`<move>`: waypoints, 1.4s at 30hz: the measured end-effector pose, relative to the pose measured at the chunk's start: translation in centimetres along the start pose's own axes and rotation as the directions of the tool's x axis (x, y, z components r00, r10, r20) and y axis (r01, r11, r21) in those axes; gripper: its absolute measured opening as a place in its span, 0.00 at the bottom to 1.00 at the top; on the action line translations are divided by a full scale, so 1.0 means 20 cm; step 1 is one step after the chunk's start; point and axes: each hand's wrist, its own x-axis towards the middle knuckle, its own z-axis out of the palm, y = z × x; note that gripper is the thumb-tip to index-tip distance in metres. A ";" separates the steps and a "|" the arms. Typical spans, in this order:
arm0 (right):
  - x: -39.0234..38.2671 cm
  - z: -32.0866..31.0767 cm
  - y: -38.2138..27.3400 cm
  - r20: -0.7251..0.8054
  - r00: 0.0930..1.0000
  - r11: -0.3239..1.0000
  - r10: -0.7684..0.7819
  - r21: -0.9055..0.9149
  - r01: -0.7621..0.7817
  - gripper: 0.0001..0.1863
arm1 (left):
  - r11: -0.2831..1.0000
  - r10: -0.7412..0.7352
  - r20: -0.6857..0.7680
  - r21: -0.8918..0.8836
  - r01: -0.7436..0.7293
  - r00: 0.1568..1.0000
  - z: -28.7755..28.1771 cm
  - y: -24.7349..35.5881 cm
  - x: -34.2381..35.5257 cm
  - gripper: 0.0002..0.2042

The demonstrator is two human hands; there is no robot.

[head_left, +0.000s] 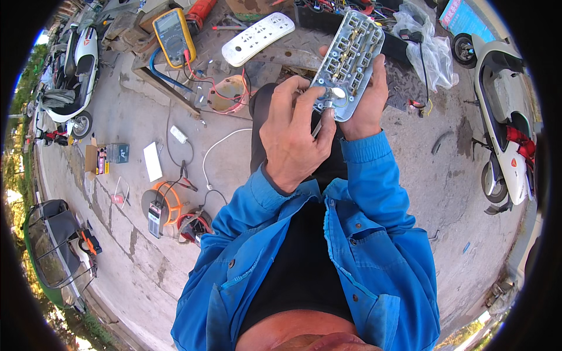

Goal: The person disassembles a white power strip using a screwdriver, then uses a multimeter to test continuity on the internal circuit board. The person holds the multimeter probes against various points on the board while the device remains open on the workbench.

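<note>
I hold an opened power strip housing (358, 50), grey plastic with metal contact strips and small screw posts inside, tilted up in front of me. My right hand (369, 102) is closed round its right side from underneath. My left hand (291, 126) has bent fingers at the housing's lower left end, gripping it by a small white round part (338, 92) with thin wires near it. A closed white power strip (259, 36) lies on the low work surface (287, 58) beyond, beside a yellow multimeter (172, 36) with red and black leads.
A pink bucket (225, 99) is below the surface. Tools and a plastic bag (433, 70) are at the back. Scooters (503, 158) stand either side. On the floor at left lie cables, boxes (102, 158), a white panel (153, 161) and an orange reel (171, 196).
</note>
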 end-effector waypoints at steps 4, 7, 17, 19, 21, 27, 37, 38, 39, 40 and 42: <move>0.00 0.02 0.01 -0.071 0.997 1.000 0.006 -0.013 -0.007 0.41 | 1.000 0.023 -0.002 0.020 -0.023 1.000 0.00 -0.01 0.00 0.21; 0.00 0.06 0.02 -0.159 0.985 0.989 -0.061 -0.146 0.038 0.39 | 0.999 0.029 0.004 0.031 -0.029 1.000 0.00 -0.02 0.00 0.20; -0.01 0.06 0.02 -0.113 0.993 0.997 -0.021 -0.077 0.013 0.39 | 1.000 0.020 0.030 0.013 -0.020 0.999 -0.02 -0.02 -0.01 0.20; -0.01 0.05 0.02 -0.112 0.994 0.997 -0.018 -0.082 0.009 0.39 | 0.998 0.069 0.017 0.008 -0.069 0.997 -0.01 -0.03 0.00 0.22; -0.01 0.05 0.02 -0.100 0.995 0.995 -0.023 -0.100 0.013 0.39 | 0.995 0.100 0.000 -0.008 -0.100 0.995 -0.01 -0.04 -0.01 0.22; -0.01 0.07 0.02 -0.059 0.998 0.995 -0.020 -0.102 0.014 0.39 | 0.984 0.024 -0.025 -0.176 -0.028 0.999 -0.01 -0.06 -0.03 0.21; -0.03 0.10 0.01 -0.068 0.996 0.992 0.053 -0.108 -0.060 0.42 | 0.641 -0.293 0.257 -0.662 0.389 0.921 -0.02 -0.10 -0.04 0.23; -0.03 0.10 0.02 -0.115 0.991 0.988 0.062 -0.136 -0.077 0.41 | 0.590 -0.323 0.363 -0.645 0.485 0.874 -0.04 -0.12 -0.04 0.23; -0.04 0.09 0.02 -0.207 0.976 0.964 0.075 -0.236 -0.124 0.41 | 0.541 -0.329 0.446 -0.634 0.553 0.832 -0.05 -0.14 -0.04 0.23; -0.04 0.09 0.03 -0.228 0.970 0.944 0.083 -0.294 -0.150 0.41 | 0.489 -0.361 0.463 -0.645 0.587 0.810 -0.04 -0.16 -0.04 0.22; -0.04 0.07 0.03 -0.305 0.944 0.902 0.122 -0.364 -0.234 0.37 | 0.427 -0.398 0.520 -0.624 0.654 0.756 -0.06 -0.21 -0.06 0.22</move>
